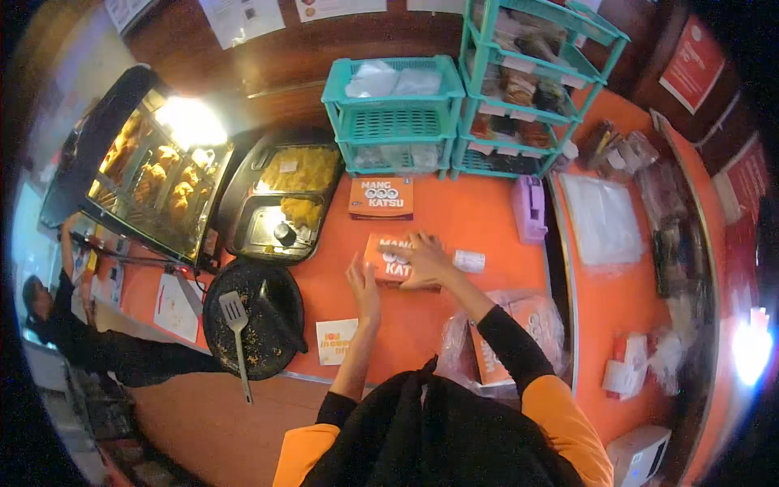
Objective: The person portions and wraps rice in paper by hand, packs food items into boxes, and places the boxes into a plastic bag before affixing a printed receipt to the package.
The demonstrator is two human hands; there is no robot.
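Observation:
An orange box with white lettering (pixel 384 271) lies on the orange counter (pixel 499 211) in front of me. My right hand (pixel 423 261) rests flat on its top and right side, fingers spread. At the box's left edge is my left hand (pixel 364 288), its fingers extended and apart. A similar orange box (pixel 380 198) sits just behind. To the right of my right hand lies a small white printed slip (pixel 470 260). A square printed card (pixel 336 341) is left of my left forearm.
Left are a round black tray (pixel 220 325) with a spatula (pixel 235 325), a metal food tray (pixel 258 225) and a lit food warmer (pixel 154 195). Teal racks (pixel 394 122), a purple tape dispenser (pixel 531 209) and bagged boxes (pixel 531 321) stand around. Another person (pixel 97 345) is far left.

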